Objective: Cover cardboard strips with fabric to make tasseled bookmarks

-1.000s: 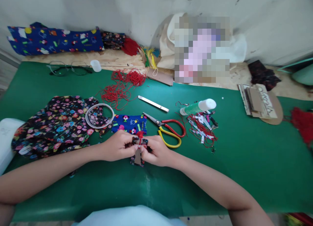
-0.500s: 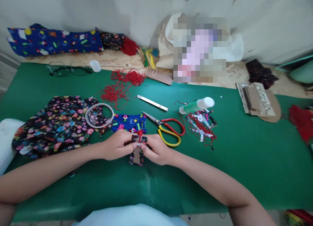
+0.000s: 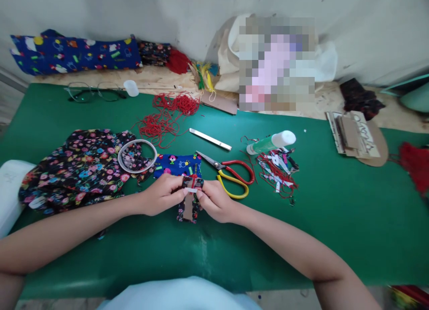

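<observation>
Between my two hands is a small cardboard piece [image 3: 188, 208] wrapped at its edges in black floral fabric, its bare brown middle facing up. A red cord [image 3: 194, 180] crosses its upper part, and a narrow white strip [image 3: 191, 190] lies across it under my thumbs. My left hand [image 3: 164, 194] pinches the left side of the piece. On the right side, my right hand [image 3: 218, 201] is closed with its thumb at the strip's end. Just beyond the fingers lies a blue printed fabric piece [image 3: 179, 163]. Scissors [image 3: 231, 178] with red and yellow handles rest beside my right hand.
Floral cloth [image 3: 77, 171] with a white ring [image 3: 119, 160] lies left. Farther back are red cords [image 3: 161, 125], a cutter knife [image 3: 210, 139] and eyeglasses [image 3: 95, 93]. A glue stick [image 3: 270, 143] stands by scraps [image 3: 279, 172]; cardboard pieces [image 3: 350, 135] lie at right.
My thumbs have moved slightly apart, and more of the white strip shows between them. The piece stays in both hands. The view has shifted a little.
</observation>
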Motion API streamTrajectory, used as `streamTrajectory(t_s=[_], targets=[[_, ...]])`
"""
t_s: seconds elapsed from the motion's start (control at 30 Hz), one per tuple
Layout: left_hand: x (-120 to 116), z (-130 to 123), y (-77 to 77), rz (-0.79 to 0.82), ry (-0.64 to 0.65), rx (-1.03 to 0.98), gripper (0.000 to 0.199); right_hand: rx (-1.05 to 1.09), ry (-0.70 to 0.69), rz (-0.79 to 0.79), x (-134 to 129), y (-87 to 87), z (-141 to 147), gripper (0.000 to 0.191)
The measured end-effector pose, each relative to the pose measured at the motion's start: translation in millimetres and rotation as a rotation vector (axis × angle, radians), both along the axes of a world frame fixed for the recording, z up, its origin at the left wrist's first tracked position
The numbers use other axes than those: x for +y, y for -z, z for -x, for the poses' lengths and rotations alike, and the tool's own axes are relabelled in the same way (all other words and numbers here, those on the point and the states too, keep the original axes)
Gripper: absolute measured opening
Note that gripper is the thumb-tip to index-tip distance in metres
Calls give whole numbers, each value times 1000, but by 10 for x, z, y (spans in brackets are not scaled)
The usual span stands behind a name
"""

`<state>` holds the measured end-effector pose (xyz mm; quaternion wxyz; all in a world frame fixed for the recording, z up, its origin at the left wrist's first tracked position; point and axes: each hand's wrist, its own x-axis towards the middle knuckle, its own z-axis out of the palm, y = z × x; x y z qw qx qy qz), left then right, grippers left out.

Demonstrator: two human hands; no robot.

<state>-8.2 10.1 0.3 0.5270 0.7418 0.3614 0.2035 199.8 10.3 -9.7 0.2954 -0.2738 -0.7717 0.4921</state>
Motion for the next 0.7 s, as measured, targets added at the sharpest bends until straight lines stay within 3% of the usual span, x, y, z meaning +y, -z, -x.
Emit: streamTrajectory(t_s=[0.33,0.7], targets=[[9,-22,-71,70,-31,-122,26,51,24,90,15,-66,5,33],[-10,-12,-12,-80,-17,-83,26,-2,79,33,-7,-45,41,33]])
